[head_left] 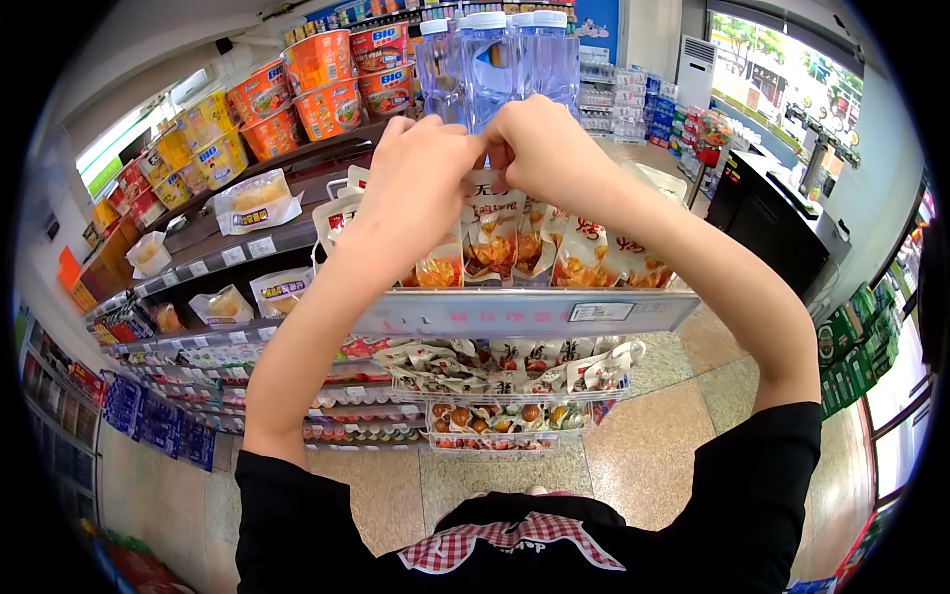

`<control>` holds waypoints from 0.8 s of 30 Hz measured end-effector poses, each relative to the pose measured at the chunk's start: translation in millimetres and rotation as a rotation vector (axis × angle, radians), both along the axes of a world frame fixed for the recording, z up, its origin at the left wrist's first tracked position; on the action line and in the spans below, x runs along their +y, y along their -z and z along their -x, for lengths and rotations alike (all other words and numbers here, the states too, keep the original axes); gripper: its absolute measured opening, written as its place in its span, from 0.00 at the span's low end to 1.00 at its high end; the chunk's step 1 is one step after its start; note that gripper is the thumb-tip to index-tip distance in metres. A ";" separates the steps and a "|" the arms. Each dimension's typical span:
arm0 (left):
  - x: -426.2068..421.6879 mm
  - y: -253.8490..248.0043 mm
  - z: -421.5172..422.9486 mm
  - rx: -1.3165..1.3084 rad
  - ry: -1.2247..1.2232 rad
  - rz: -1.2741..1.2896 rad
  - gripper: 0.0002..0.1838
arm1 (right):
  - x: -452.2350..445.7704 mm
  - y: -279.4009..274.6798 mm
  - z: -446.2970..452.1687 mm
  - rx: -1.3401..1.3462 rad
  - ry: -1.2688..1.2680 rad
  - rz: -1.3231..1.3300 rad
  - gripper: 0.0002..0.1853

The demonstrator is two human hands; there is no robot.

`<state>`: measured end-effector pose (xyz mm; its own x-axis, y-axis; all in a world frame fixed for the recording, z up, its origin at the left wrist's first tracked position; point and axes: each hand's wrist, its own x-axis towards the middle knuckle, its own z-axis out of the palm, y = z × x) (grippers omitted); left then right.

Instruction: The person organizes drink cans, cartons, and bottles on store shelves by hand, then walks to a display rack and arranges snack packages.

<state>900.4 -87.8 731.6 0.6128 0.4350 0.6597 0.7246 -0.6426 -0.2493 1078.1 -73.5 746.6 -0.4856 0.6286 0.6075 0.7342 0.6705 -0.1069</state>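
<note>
Both my hands meet over the top basket of snack packets, in front of the water bottles. My left hand [426, 178] has its fingers curled at the top of a white packet [492, 233] with orange food pictured on it. Close beside it, my right hand [539, 148] is bent with its fingertips pinched near the same packet's top edge. What the fingertips grip is hidden behind the hands. More packets [594, 252] stand upright on the right in the basket, above a clear front strip with a price label [602, 312].
Large clear bottles [492, 74] with white caps stand behind the basket. Orange noodle tubs [319, 84] and wrapped bread [259, 203] sit on the left shelves. Lower wire baskets [510, 381] hold more packets. A black and white counter [762, 213] is at the right.
</note>
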 end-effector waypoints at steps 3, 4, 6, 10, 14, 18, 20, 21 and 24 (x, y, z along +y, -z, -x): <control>4.5 -0.7 -2.2 -0.001 -0.014 -0.015 0.09 | -11.6 -11.2 -4.7 -0.089 0.059 0.056 0.05; 3.8 -1.1 -2.0 0.000 -0.020 -0.013 0.09 | -13.9 -16.0 -7.6 -0.127 0.082 0.011 0.09; 4.4 -0.8 -1.4 -0.006 -0.011 -0.019 0.08 | -17.6 -20.6 -15.6 -0.160 0.161 -0.226 0.11; 5.5 -0.9 -3.2 -0.002 -0.022 -0.024 0.08 | -33.0 -40.3 -20.0 -0.343 0.402 0.055 0.11; 6.8 -1.8 -4.1 -0.003 -0.022 0.005 0.08 | -15.9 -28.7 -25.9 -0.296 0.369 0.091 0.10; 5.0 -1.8 -4.8 -0.004 -0.025 -0.004 0.08 | -9.6 -27.1 -27.2 -0.283 0.361 0.096 0.09; 6.3 -0.8 -4.4 -0.010 -0.016 -0.003 0.07 | -11.8 -30.9 -28.3 -0.291 0.356 0.134 0.08; 7.6 -0.6 -4.1 -0.018 0.001 0.001 0.07 | -11.5 -30.4 -30.4 -0.286 0.325 0.157 0.07; 10.7 -0.6 -3.0 -0.042 0.051 0.017 0.07 | -11.1 -26.0 -41.2 -0.278 0.238 0.185 0.06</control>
<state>903.4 -77.1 732.2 0.6065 0.4148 0.6783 0.7001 -0.6830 -0.2083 1119.4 -84.6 772.6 -0.4435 0.8294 0.3398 0.8843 0.4667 0.0149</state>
